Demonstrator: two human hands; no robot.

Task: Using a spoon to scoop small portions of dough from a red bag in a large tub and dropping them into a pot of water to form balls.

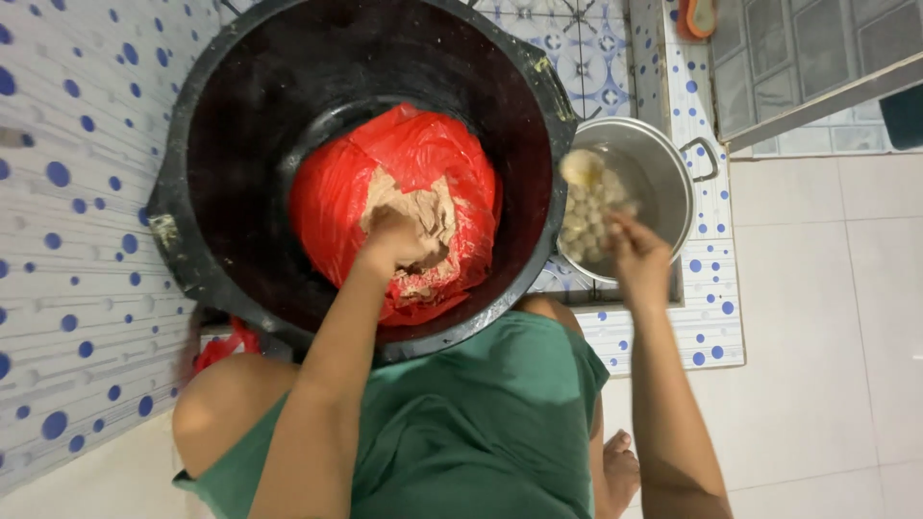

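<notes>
Closest to the camera, a green garment is covering the person's lap, and pale floor tiles are spreading out on the right. A wall tiled white with blue dots is running along the left.

Next up, the left hand is digging into brownish dough, fingers curled down into it, so it's clamped on a lump of the stuff. The dough is sitting in a red plastic bag lining a big black basin. The bag's opening is facing up at the camera, its long axis running roughly near to far.

The right hand is hovering over the rim of a steel pot just beside the basin, fingers pinched together; can't tell what's between them. Pale dough balls are piling up inside the pot.
</notes>
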